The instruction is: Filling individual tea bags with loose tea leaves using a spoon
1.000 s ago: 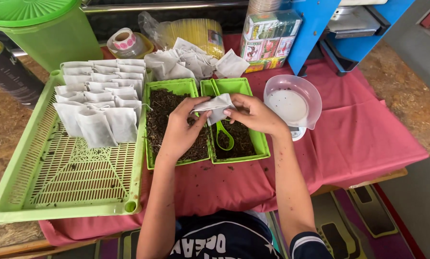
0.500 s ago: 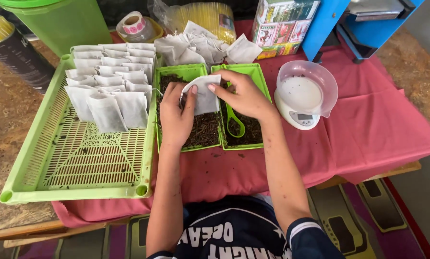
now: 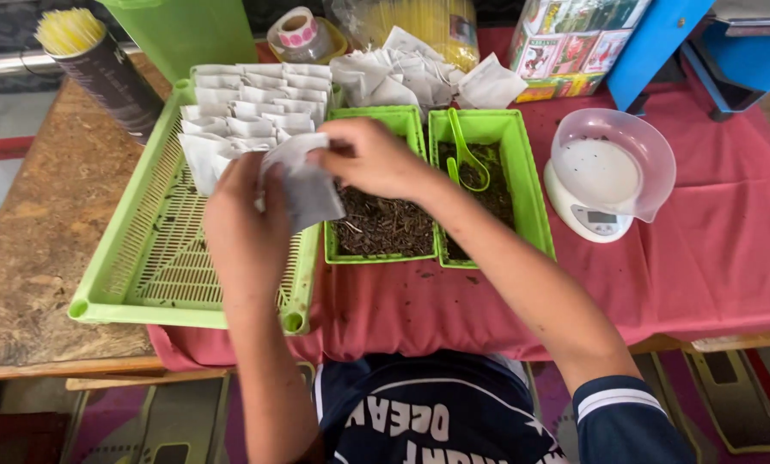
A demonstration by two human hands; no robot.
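Above the right edge of the slotted green tray [image 3: 153, 258], your left hand [image 3: 243, 223] and right hand [image 3: 372, 159] both pinch the white pouch [image 3: 303, 185], with filled pouches [image 3: 247, 116] just beyond to the far left

Both hands hold one small white paper pouch [image 3: 303, 185] above the right edge of the slotted green tray [image 3: 119, 258]: the left hand [image 3: 243, 215] grips it from the left, the right hand [image 3: 372, 159] pinches its top. Rows of filled white pouches [image 3: 247, 112] lie at the tray's far end. Beside it stand two green bins [image 3: 522, 172] of dark loose matter, a green scoop [image 3: 467, 159] in the right one. A white scale [image 3: 604, 185] sits on the red-clothed surface [image 3: 711, 258]
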